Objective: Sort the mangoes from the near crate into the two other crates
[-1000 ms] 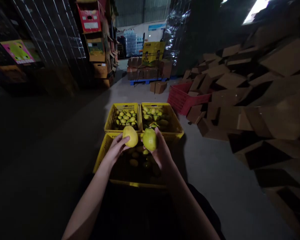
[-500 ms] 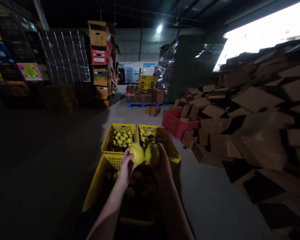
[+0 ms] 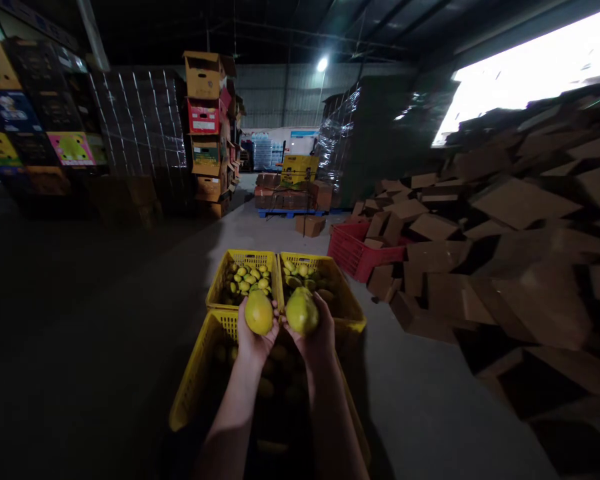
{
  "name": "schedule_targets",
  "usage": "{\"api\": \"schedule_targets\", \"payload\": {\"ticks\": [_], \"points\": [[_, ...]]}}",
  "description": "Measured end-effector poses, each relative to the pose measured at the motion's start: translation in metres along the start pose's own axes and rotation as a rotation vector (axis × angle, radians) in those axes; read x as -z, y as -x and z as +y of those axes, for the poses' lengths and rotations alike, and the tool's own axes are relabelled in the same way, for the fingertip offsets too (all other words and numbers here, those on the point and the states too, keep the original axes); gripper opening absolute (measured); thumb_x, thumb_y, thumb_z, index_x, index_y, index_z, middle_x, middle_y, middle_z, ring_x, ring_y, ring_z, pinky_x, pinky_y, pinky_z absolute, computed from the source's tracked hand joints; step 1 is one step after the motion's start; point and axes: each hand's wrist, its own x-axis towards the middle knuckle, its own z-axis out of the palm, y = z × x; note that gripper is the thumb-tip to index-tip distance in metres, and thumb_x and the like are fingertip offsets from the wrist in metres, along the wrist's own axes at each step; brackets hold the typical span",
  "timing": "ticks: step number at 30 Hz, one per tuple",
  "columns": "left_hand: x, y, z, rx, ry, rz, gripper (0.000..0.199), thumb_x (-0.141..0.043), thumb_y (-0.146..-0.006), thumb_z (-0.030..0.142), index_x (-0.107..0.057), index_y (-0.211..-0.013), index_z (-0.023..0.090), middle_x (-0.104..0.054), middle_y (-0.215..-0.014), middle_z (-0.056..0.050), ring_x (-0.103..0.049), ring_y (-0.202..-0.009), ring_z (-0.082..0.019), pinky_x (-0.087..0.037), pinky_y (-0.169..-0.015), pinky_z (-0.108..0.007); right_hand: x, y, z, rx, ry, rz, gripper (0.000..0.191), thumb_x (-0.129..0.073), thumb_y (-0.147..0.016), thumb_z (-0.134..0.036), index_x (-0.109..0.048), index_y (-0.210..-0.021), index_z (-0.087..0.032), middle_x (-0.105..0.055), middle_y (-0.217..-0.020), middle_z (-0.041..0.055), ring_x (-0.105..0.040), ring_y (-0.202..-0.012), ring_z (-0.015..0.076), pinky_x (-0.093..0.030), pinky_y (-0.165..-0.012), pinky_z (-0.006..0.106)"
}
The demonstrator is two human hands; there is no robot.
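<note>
My left hand point(image 3: 249, 345) cradles a yellow pomelo point(image 3: 259, 312) from below, with fingers curled round it. In my right hand point(image 3: 321, 341) rests a greener, pear-shaped pomelo point(image 3: 302, 311), gripped from below and from the right. The two fruits are held side by side, a small gap between them. Beneath my forearms stands a large yellow crate point(image 3: 186, 387) with more of the fruit in deep shadow. Just beyond my hands, a left yellow crate point(image 3: 217, 283) and a right yellow crate point(image 3: 353, 308) hold several similar fruits.
A red crate point(image 3: 353, 252) stands at the right against a big heap of cardboard boxes point(image 3: 520, 207). Ahead, a blue pallet point(image 3: 290, 213) carries cartons. Tall carton stacks point(image 3: 207, 133) rise at the left, with a wrapped stack point(image 3: 370, 140) behind the red crate.
Both hands have rolled palms-up under the pomelos, turning the fruits in them. The pomelos have moved slightly apart, the left one a little leftward. The camera view has shifted slightly.
</note>
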Motion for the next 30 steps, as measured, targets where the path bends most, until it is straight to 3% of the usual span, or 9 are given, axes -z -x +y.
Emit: {"api": "schedule_targets", "payload": {"ticks": [4, 7, 11, 15, 17, 21, 24, 27, 30], "points": [[0.007, -0.009, 0.006, 0.043, 0.052, 0.159, 0.034, -0.042, -0.090, 0.044, -0.061, -0.087, 0.015, -0.064, -0.075, -0.006, -0.062, -0.065, -0.012, -0.053, -0.056, -0.021, -0.004, -0.004, 0.001, -0.152, -0.033, 0.075, 0.031, -0.050, -0.080, -0.045, -0.064, -0.077, -0.017, -0.067, -0.059, 0.0061, -0.066, -0.055, 0.0206, -0.054, -0.047, 0.032], [0.008, -0.010, 0.009, 0.027, 0.046, 0.233, 0.033, -0.047, -0.088, 0.045, -0.060, -0.090, 0.014, -0.063, -0.074, -0.006, -0.063, -0.065, -0.013, -0.055, -0.058, -0.023, -0.003, -0.008, 0.004, -0.121, -0.056, 0.109, 0.028, -0.054, -0.078, -0.046, -0.063, -0.083, -0.019, -0.068, -0.062, 0.0037, -0.066, -0.057, 0.0199, -0.055, -0.049, 0.032], [0.006, -0.005, 0.013, -0.025, 0.022, 0.203, 0.023, -0.062, -0.080, 0.036, -0.060, -0.091, 0.016, -0.064, -0.072, -0.002, -0.063, -0.063, -0.011, -0.053, -0.054, -0.017, -0.002, -0.010, 0.008, -0.058, -0.087, 0.133, 0.019, -0.064, -0.070, -0.039, -0.059, -0.081, -0.024, -0.068, -0.064, -0.0033, -0.065, -0.056, 0.0153, -0.055, -0.051, 0.028], [0.010, -0.001, 0.015, 0.011, 0.044, 0.131, 0.037, -0.050, -0.083, 0.048, -0.062, -0.086, 0.013, -0.065, -0.074, -0.006, -0.060, -0.058, -0.011, -0.053, -0.052, -0.020, 0.003, -0.010, 0.011, -0.113, -0.082, 0.104, 0.020, -0.052, -0.078, -0.040, -0.060, -0.078, -0.021, -0.067, -0.059, -0.0002, -0.062, -0.051, 0.0142, -0.050, -0.045, 0.024], [0.012, -0.003, 0.014, 0.014, 0.033, 0.115, 0.034, -0.045, -0.086, 0.043, -0.064, -0.085, 0.015, -0.065, -0.075, -0.007, -0.059, -0.058, -0.011, -0.053, -0.053, -0.021, 0.005, -0.012, 0.013, -0.139, -0.049, 0.070, 0.026, -0.048, -0.080, -0.042, -0.061, -0.079, -0.020, -0.067, -0.059, 0.0025, -0.063, -0.051, 0.0159, -0.049, -0.044, 0.025], [0.014, -0.006, 0.012, -0.046, -0.100, 0.164, 0.022, -0.045, -0.087, 0.025, -0.065, -0.083, 0.018, -0.065, -0.076, -0.004, -0.060, -0.064, -0.011, -0.052, -0.061, -0.019, 0.006, -0.016, 0.018, -0.114, -0.021, 0.072, 0.027, -0.054, -0.077, -0.047, -0.062, -0.084, -0.022, -0.068, -0.063, 0.0017, -0.067, -0.061, 0.0201, -0.053, -0.053, 0.032], [0.011, -0.004, 0.012, -0.094, -0.185, 0.168, 0.026, -0.046, -0.087, 0.036, -0.065, -0.087, 0.018, -0.066, -0.080, -0.005, -0.063, -0.073, -0.015, -0.054, -0.070, -0.024, 0.003, -0.015, 0.019, -0.084, -0.045, 0.114, 0.023, -0.061, -0.073, -0.044, -0.060, -0.087, -0.025, -0.068, -0.065, -0.0028, -0.067, -0.064, 0.0183, -0.054, -0.057, 0.031], [0.007, 0.002, 0.015, -0.104, -0.150, 0.150, 0.028, -0.053, -0.083, 0.042, -0.062, -0.092, 0.018, -0.066, -0.078, -0.003, -0.064, -0.072, -0.015, -0.054, -0.068, -0.027, 0.001, -0.012, 0.016, -0.096, -0.074, 0.117, 0.017, -0.061, -0.073, -0.038, -0.059, -0.085, -0.026, -0.067, -0.061, -0.0051, -0.065, -0.058, 0.0162, -0.052, -0.051, 0.027], [0.006, 0.004, 0.018, -0.121, -0.085, 0.215, 0.024, -0.058, -0.080, 0.037, -0.060, -0.093, 0.017, -0.064, -0.070, -0.001, -0.063, -0.061, -0.014, -0.054, -0.059, -0.025, 0.002, -0.010, 0.010, -0.233, -0.097, 0.098, 0.023, -0.046, -0.083, -0.039, -0.058, -0.078, -0.021, -0.064, -0.055, 0.0018, -0.063, -0.053, 0.0173, -0.044, -0.040, 0.022]]}}
